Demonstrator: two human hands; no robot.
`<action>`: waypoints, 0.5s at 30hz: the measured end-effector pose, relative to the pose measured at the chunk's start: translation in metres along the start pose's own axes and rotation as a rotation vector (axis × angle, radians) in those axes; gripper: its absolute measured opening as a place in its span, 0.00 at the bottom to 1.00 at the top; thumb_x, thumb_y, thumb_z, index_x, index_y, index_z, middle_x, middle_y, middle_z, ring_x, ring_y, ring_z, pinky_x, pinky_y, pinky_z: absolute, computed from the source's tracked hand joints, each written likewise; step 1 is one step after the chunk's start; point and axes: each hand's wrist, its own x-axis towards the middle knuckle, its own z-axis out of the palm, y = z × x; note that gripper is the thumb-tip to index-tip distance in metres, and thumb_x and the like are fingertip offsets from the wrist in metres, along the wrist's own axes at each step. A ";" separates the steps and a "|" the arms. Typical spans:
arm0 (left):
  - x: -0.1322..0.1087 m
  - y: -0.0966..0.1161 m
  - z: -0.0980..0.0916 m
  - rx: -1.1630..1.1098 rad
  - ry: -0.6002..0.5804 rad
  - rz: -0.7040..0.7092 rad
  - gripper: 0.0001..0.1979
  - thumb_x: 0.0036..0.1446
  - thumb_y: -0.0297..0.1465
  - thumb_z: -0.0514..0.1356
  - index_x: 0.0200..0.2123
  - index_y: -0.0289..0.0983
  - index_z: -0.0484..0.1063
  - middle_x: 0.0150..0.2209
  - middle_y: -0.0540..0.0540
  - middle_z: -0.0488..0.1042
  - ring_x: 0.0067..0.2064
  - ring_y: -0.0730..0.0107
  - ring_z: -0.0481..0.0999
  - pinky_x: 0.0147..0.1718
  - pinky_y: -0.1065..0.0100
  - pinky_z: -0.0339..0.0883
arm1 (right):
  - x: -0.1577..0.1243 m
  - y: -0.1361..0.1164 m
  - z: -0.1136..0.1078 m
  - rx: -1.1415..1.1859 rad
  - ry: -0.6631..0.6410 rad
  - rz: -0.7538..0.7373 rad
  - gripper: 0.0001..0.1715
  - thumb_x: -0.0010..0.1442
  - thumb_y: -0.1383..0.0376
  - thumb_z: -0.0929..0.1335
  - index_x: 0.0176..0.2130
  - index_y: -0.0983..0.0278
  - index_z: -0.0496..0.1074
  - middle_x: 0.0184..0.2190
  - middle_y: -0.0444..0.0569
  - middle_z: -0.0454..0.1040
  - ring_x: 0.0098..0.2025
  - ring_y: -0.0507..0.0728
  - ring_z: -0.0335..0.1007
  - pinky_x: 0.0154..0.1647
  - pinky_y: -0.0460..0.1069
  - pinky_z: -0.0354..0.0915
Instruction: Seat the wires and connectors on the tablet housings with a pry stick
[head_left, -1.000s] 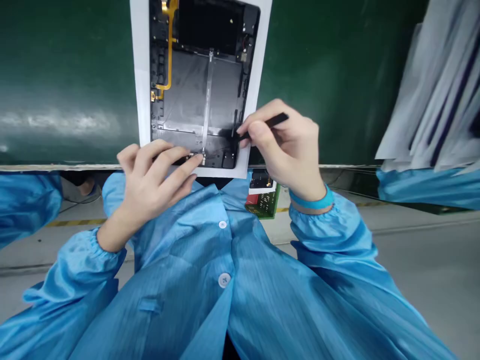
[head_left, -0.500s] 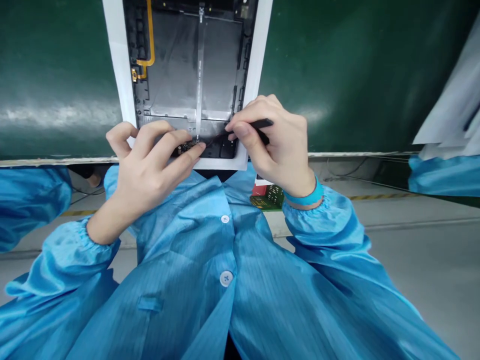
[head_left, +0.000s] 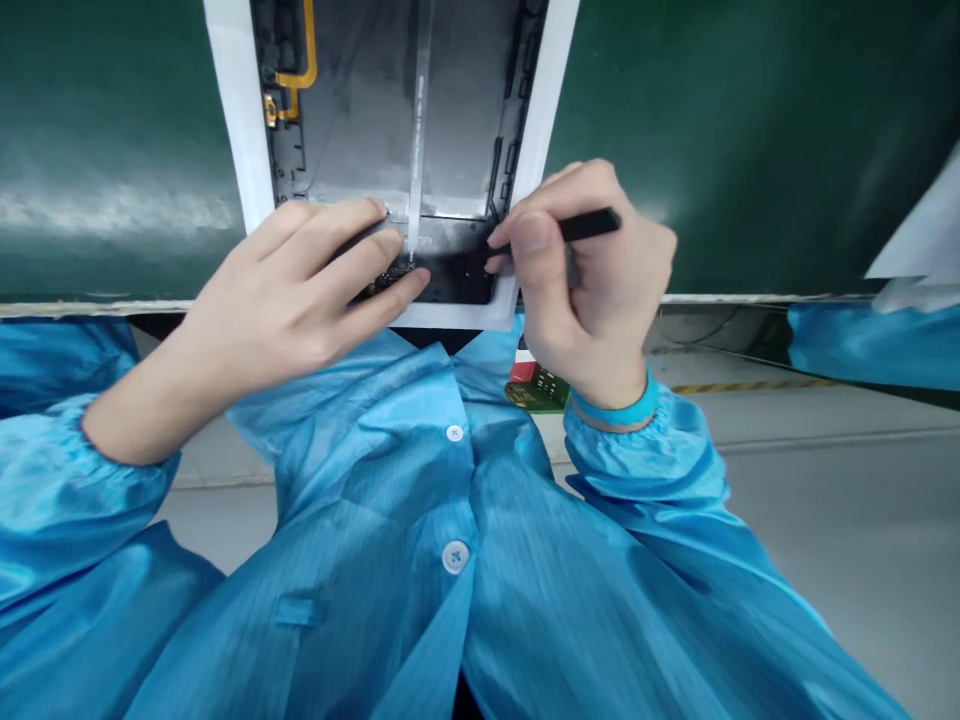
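A dark tablet-like housing [head_left: 465, 120] lies at the table's near edge, with a pale flex strip [head_left: 420, 130] down its middle and an orange flex cable [head_left: 310, 50] at its upper left. My left hand [head_left: 292, 270] rests over its lower left part, fingers stretched and slightly apart. The fingertips touch around a small circuit board [head_left: 394, 272], which they partly hide. In a pen-like pinch, my right hand [head_left: 592, 270] holds a slim black tool [head_left: 592, 224] like tweezers over the lower right corner. The tool's tip cannot be made out against the dark housing.
White sheeting [head_left: 551, 110] borders the housing on the green table [head_left: 712, 150]. Pale sheets [head_left: 922, 230] hang over the right side. Below the table edge, a green circuit board [head_left: 544, 388] shows by my right wrist. Blue cloth [head_left: 877, 345] is at the far right.
The housing has shifted slightly toward me and right in view. My left hand's bent fingers have flattened out over it. My right hand has moved right with the black tool.
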 end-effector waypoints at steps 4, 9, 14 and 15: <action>0.008 -0.002 -0.012 0.033 -0.088 0.015 0.25 0.86 0.33 0.42 0.74 0.43 0.70 0.69 0.42 0.76 0.78 0.31 0.69 0.67 0.25 0.74 | -0.005 -0.008 0.015 0.132 -0.003 0.088 0.10 0.83 0.59 0.65 0.45 0.53 0.74 0.38 0.41 0.78 0.33 0.56 0.79 0.40 0.57 0.72; 0.012 -0.001 -0.019 0.024 -0.146 -0.036 0.24 0.87 0.35 0.41 0.73 0.47 0.70 0.68 0.46 0.75 0.80 0.36 0.68 0.71 0.24 0.69 | -0.013 -0.003 0.024 0.152 0.074 0.067 0.11 0.82 0.57 0.65 0.45 0.52 0.74 0.36 0.41 0.78 0.32 0.57 0.76 0.42 0.59 0.71; 0.009 -0.008 -0.015 0.178 -0.025 0.070 0.20 0.85 0.36 0.47 0.69 0.45 0.73 0.65 0.47 0.77 0.74 0.37 0.76 0.61 0.33 0.78 | -0.015 -0.003 0.022 0.103 0.016 0.134 0.12 0.83 0.56 0.63 0.46 0.47 0.74 0.39 0.42 0.82 0.36 0.62 0.80 0.43 0.62 0.73; 0.008 -0.012 -0.014 0.212 0.027 0.142 0.20 0.84 0.36 0.49 0.69 0.43 0.73 0.65 0.46 0.77 0.73 0.38 0.77 0.59 0.38 0.79 | -0.014 -0.004 0.022 0.088 0.014 0.128 0.12 0.83 0.56 0.63 0.45 0.47 0.73 0.38 0.42 0.82 0.38 0.62 0.81 0.44 0.62 0.73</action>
